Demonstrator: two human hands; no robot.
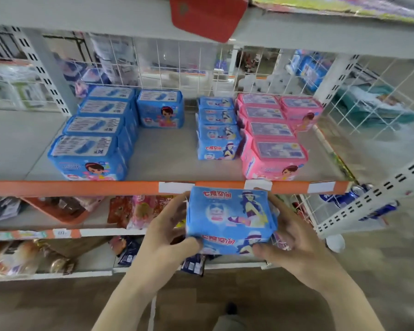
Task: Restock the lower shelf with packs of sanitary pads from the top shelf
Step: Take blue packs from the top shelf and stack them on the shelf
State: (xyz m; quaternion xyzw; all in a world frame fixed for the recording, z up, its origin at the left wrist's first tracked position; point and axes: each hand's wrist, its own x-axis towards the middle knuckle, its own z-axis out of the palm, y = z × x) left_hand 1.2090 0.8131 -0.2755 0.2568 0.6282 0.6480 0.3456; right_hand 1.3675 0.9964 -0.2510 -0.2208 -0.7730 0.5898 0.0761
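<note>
I hold a stack of blue sanitary pad packs point(230, 217) in front of the orange shelf edge point(81, 187). My left hand point(170, 231) grips the stack's left side and my right hand point(289, 237) grips its right side, thumbs under the lower pack. On the grey shelf point(167, 156) behind stand a row of large blue packs point(93, 137), a single large blue pack point(160, 108), a row of small blue packs point(218, 130) matching the held ones, and rows of pink packs point(270, 137).
A red pouch point(206, 15) hangs over the top shelf's edge. Wire mesh backs the shelf. Snack bags point(139, 211) fill the shelves below. Drink cans point(359, 194) sit at the right behind a slotted upright point(373, 192).
</note>
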